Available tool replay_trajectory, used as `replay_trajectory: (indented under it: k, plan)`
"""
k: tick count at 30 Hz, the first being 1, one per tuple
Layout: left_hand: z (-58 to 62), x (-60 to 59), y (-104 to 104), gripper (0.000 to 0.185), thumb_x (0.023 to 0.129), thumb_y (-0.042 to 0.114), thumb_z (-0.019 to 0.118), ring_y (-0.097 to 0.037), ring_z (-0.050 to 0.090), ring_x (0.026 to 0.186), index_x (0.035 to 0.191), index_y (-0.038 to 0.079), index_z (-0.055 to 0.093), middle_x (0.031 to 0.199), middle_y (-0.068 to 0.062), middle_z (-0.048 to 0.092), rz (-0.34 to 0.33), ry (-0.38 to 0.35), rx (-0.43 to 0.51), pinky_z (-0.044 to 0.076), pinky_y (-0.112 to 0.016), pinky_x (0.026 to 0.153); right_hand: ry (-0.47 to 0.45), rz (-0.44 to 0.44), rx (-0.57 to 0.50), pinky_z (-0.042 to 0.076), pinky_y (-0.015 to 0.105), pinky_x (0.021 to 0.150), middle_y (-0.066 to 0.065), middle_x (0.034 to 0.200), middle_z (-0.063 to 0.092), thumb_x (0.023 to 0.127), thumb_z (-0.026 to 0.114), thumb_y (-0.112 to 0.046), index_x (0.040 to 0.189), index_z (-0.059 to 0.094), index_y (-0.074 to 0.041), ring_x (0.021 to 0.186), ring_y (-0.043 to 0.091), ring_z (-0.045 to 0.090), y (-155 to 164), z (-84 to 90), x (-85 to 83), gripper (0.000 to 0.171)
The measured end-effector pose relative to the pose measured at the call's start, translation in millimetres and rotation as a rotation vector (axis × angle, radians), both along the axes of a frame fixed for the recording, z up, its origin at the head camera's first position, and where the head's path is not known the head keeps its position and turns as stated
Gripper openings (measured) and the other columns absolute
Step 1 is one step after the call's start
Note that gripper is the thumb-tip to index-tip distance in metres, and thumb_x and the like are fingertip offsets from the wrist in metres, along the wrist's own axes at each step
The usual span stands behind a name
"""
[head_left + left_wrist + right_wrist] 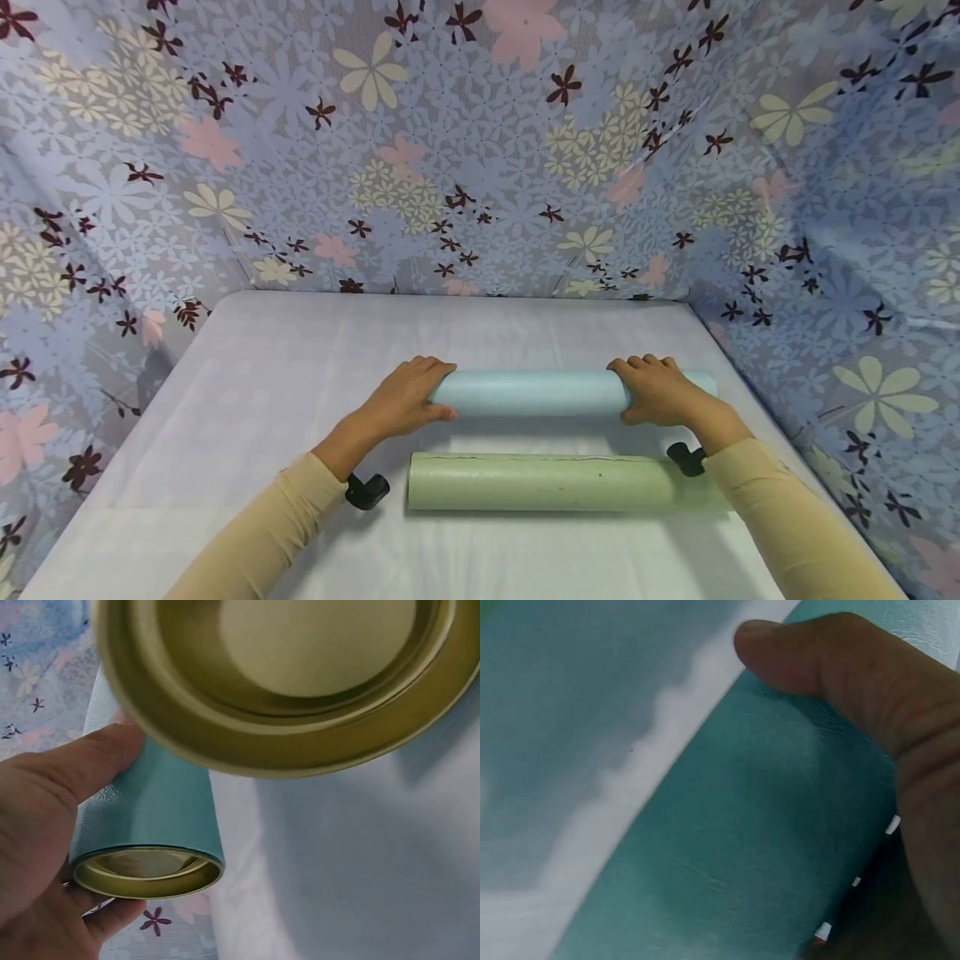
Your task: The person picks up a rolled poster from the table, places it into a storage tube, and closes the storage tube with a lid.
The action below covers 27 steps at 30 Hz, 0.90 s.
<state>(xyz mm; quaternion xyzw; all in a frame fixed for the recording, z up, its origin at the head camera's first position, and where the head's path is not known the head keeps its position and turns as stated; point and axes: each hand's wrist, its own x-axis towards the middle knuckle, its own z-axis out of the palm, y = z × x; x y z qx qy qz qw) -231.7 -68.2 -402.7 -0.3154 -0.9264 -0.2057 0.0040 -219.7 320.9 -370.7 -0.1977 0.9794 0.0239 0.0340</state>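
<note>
A long light-blue tube (532, 393) lies crosswise on the white table (247, 375). My left hand (408, 398) grips its left end, fingers over the top and thumb in front. My right hand (654, 390) grips it near the right end. In the left wrist view the tube (154, 802) shows a gold metal end cap, with my left hand (52, 825) wrapped round it. The right wrist view shows my thumb (832, 667) pressed on the teal tube (727, 877). A pale green tube (555, 482) lies parallel, nearer to me; its gold end (285, 682) fills the top of the left wrist view.
Flowered cloth (480, 142) hangs as walls behind and on both sides of the table. Black wrist-camera mounts (367, 490) sit at each of my cuffs. Bare tabletop stretches to the left and behind the tubes.
</note>
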Motion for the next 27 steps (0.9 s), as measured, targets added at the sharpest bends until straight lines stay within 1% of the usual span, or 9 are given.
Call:
replay_trajectory:
  k: [4,9,13,17,20,27]
  plan:
    - [-8.1,-2.5,0.4,0.071,0.079,0.043,0.073,-0.026,0.053,0.114,0.137,0.010,0.048,0.132,-0.009,0.055,0.003,-0.078,0.000,0.043,-0.043,0.094,-0.045,0.018,0.046,0.041,0.055,0.080,0.012,0.109,0.063,0.064,0.083,-0.031,0.123,0.052,-0.010,0.098,0.035,0.058,-2.1,-5.6,-2.5,0.069]
    - [-15.7,-4.9,-0.1,0.070,0.079,0.044,0.073,-0.026,0.054,0.113,0.136,0.010,0.049,0.131,-0.009,0.056,0.002,-0.134,0.007,0.043,-0.043,0.093,-0.090,0.031,0.063,0.041,0.055,0.081,0.010,0.108,0.063,0.063,0.082,-0.030,0.121,0.053,-0.011,0.097,0.033,0.059,-3.9,-10.4,-4.3,0.067]
    - [-19.5,-5.7,-0.4,0.070,0.078,0.043,0.074,-0.024,0.054,0.110,0.135,0.010,0.050,0.128,-0.008,0.057,0.000,-0.169,0.014,0.044,-0.042,0.092,-0.125,0.032,0.080,0.041,0.055,0.081,0.009,0.108,0.063,0.064,0.083,-0.030,0.120,0.053,-0.011,0.097,0.033,0.059,-6.2,-12.2,-5.6,0.067]
    - [-21.1,-5.9,-0.7,0.070,0.077,0.043,0.075,-0.023,0.054,0.108,0.134,0.010,0.050,0.126,-0.008,0.058,0.001,-0.183,0.008,0.044,-0.042,0.090,-0.146,0.031,0.099,0.042,0.054,0.082,0.009,0.108,0.064,0.064,0.084,-0.031,0.120,0.053,-0.011,0.097,0.032,0.060,-9.7,-12.7,-6.4,0.067]
    - [-21.2,-6.0,-0.8,0.070,0.077,0.043,0.075,-0.022,0.054,0.106,0.134,0.010,0.051,0.126,-0.007,0.058,0.005,-0.180,0.002,0.044,-0.041,0.088,-0.154,0.030,0.105,0.042,0.054,0.082,0.009,0.108,0.064,0.064,0.084,-0.031,0.120,0.053,-0.011,0.097,0.031,0.060,-11.5,-12.8,-6.3,0.067]
    - [-21.1,-6.1,-3.0,0.070,0.078,0.044,0.074,-0.023,0.054,0.106,0.134,0.010,0.050,0.127,-0.008,0.057,0.007,-0.197,-0.006,0.044,-0.040,0.088,-0.179,0.027,0.113,0.042,0.054,0.083,0.008,0.108,0.064,0.063,0.085,-0.032,0.119,0.053,-0.011,0.097,0.031,0.061,-12.8,-16.5,-8.2,0.068]
